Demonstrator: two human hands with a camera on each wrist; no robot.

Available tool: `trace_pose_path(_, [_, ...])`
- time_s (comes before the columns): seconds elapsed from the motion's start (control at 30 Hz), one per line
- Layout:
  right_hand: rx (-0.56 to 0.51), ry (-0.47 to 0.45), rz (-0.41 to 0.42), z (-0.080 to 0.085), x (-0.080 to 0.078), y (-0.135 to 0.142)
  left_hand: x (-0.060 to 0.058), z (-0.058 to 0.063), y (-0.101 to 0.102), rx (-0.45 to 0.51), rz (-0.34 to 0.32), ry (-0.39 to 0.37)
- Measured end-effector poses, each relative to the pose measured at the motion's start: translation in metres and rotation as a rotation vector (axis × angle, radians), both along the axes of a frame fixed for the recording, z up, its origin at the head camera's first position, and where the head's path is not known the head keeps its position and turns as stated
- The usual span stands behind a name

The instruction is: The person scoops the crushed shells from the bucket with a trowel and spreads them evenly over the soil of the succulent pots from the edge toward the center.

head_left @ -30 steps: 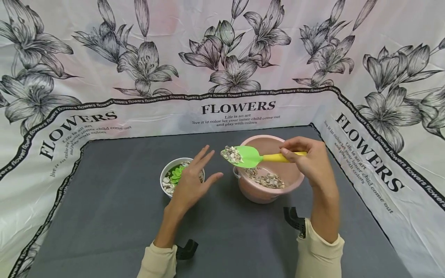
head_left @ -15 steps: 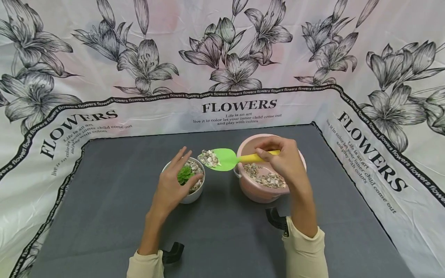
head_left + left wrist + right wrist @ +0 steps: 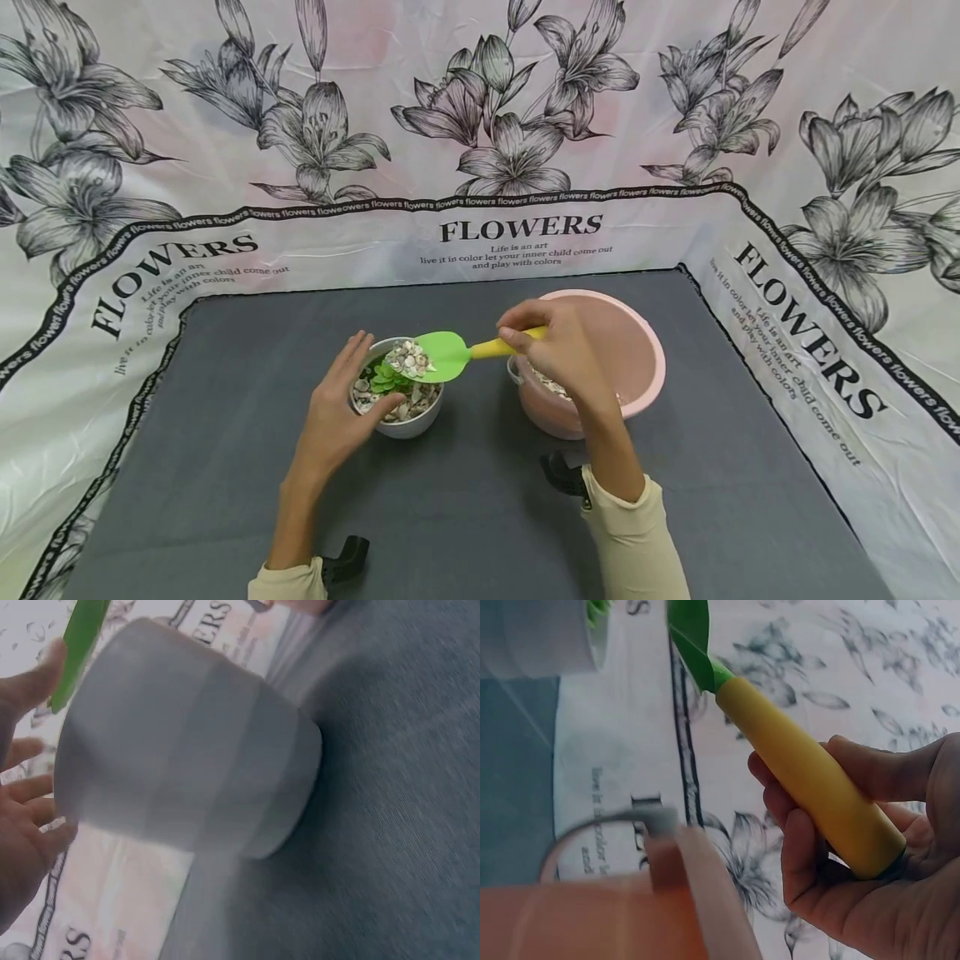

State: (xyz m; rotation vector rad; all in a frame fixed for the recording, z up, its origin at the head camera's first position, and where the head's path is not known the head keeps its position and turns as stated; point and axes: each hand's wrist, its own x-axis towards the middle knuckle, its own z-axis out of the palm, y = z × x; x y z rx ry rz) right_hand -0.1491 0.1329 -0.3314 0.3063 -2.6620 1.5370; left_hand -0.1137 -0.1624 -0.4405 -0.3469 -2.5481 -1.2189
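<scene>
My right hand [image 3: 562, 350] grips the yellow handle of a small green garden trowel [image 3: 446, 357], its fingers wrapped round the handle in the right wrist view. A heap of pale pebbles [image 3: 408, 358] lies on the trowel's tip. The blade is over the right part of a white round pot [image 3: 411, 427], which holds a green succulent [image 3: 385, 379] and more pebbles. Beside the pot's left side my left hand [image 3: 330, 425] spreads its fingers and thumb around the rim. In the left wrist view, the fingertips are right at the rim of the pot [image 3: 187, 750].
A pink bucket [image 3: 648, 342] with a handle stands right of the pot, partly behind the right forearm, with pebbles at its bottom. Both stand on a dark grey cloth [image 3: 480, 508]. Flower-printed fabric [image 3: 517, 237] rises behind and at the sides.
The right hand has carried the loaded trowel left, from above the bucket to over the pot. My left hand has moved left and down from over the pot to its left side.
</scene>
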Motion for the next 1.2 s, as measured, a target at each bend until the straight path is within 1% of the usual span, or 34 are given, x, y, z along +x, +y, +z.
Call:
trace_pose_path(0.13, [0.027, -0.005, 0.042, -0.001, -0.003, -0.02, 0.001, -0.011, -0.014, 0.054, 0.008, -0.103])
trace_pose_path(0.17, [0.029, -0.004, 0.051, -0.001, -0.003, -0.026, 0.001, -0.013, -0.017, 0.074, 0.0, -0.132])
trace_pose_path(0.23, [0.041, 0.012, 0.071, 0.0, -0.004, -0.037, -0.001, -0.019, -0.021, 0.126, -0.037, -0.193])
trace_pose_path(0.37, [0.146, 0.083, 0.135, 0.004, -0.002, -0.059, -0.003, -0.026, -0.025, 0.195, -0.109, -0.315])
trace_pose_path(0.4, [0.185, 0.109, 0.154, 0.006, -0.001, -0.064, -0.003, -0.027, -0.024, 0.202, -0.116, -0.333])
trace_pose_path(0.47, [0.257, 0.169, 0.189, 0.01, 0.002, -0.074, -0.003, -0.028, -0.023, 0.191, -0.109, -0.354])
trace_pose_path(0.53, [0.309, 0.228, 0.207, 0.012, 0.006, -0.083, -0.002, -0.029, -0.023, 0.192, -0.1, -0.356])
trace_pose_path(0.63, [0.355, 0.291, 0.209, 0.014, 0.011, -0.091, -0.003, -0.028, -0.022, 0.195, -0.096, -0.337])
trace_pose_path(0.77, [0.388, 0.34, 0.176, 0.012, 0.016, -0.098, -0.005, -0.027, -0.023, 0.189, -0.092, -0.319])
trace_pose_path(0.9, [0.418, 0.416, 0.151, 0.012, 0.019, -0.104, -0.006, -0.027, -0.024, 0.143, -0.078, -0.308])
trace_pose_path(0.97, [0.443, 0.457, 0.15, 0.013, 0.02, -0.107, -0.005, -0.027, -0.024, 0.112, -0.063, -0.293])
trace_pose_path(1.07, [0.477, 0.513, 0.145, 0.014, 0.021, -0.11, -0.004, -0.027, -0.023, 0.076, -0.036, -0.249])
trace_pose_path(1.2, [0.512, 0.573, 0.145, 0.014, 0.021, -0.113, -0.003, -0.029, -0.021, 0.072, -0.015, -0.204])
